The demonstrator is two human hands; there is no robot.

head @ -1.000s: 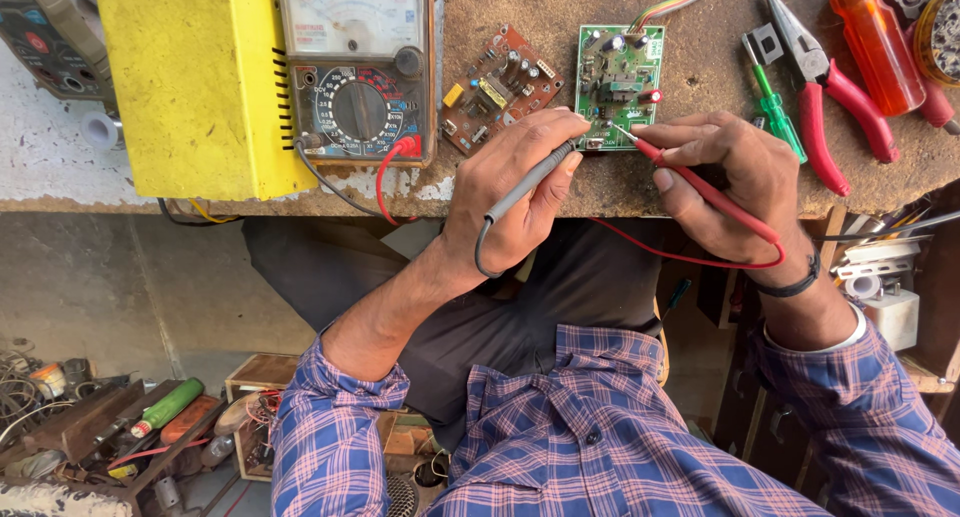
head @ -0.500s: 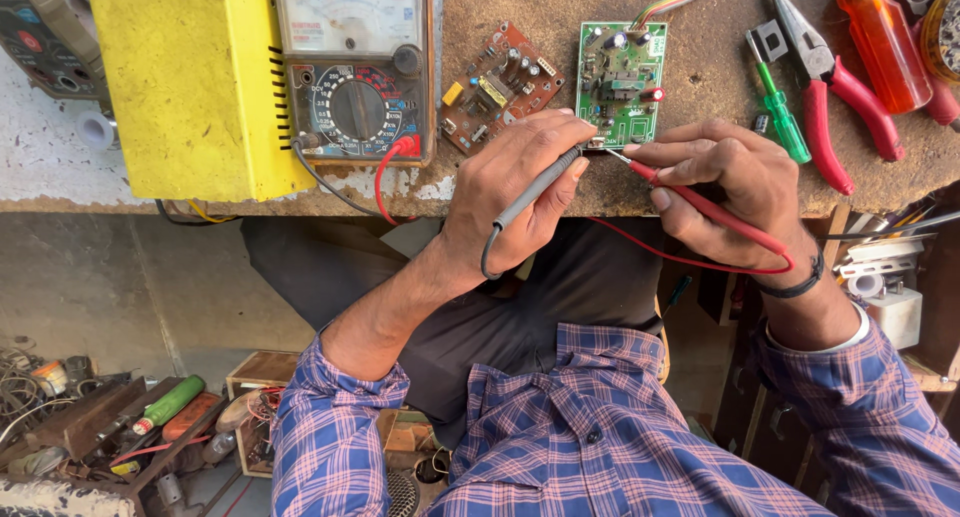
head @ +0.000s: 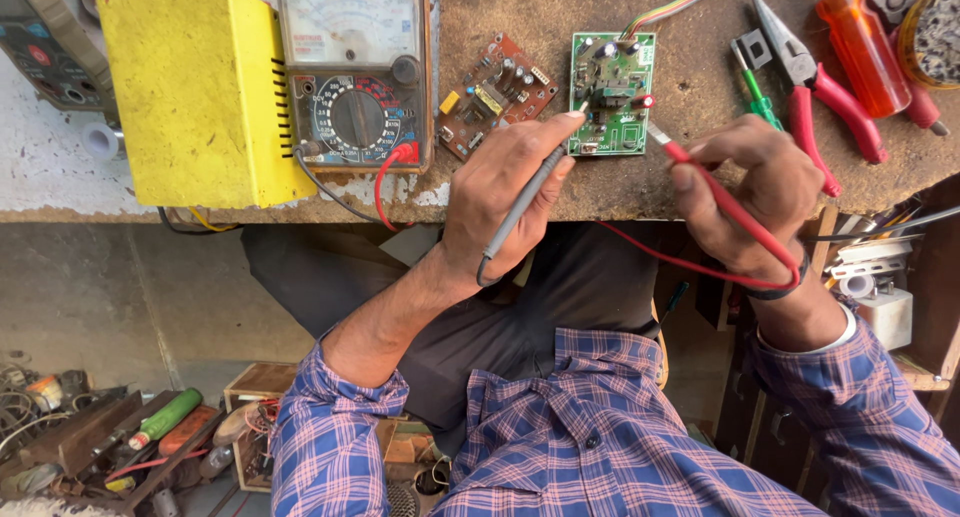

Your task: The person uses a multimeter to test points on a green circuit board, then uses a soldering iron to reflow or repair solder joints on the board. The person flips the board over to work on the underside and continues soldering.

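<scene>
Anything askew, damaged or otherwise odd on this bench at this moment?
Nothing is clearly broken. The brown circuit board lies skewed beside the square-set green circuit board, which the left hand's grey probe and right hand's red probe touch. The worn wooden bench edge shows chipped pale patches.

yellow box (head: pixel 185 87) | brown circuit board (head: pixel 495 92) | red-handled pliers (head: pixel 815 97) | orange-handled screwdriver (head: pixel 858 42)

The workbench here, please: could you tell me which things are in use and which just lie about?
In use:
left hand with grey probe
right hand with red probe
green circuit board
analog multimeter

Lying about:
brown circuit board
yellow box
red-handled pliers
green screwdriver
orange screwdriver
</scene>
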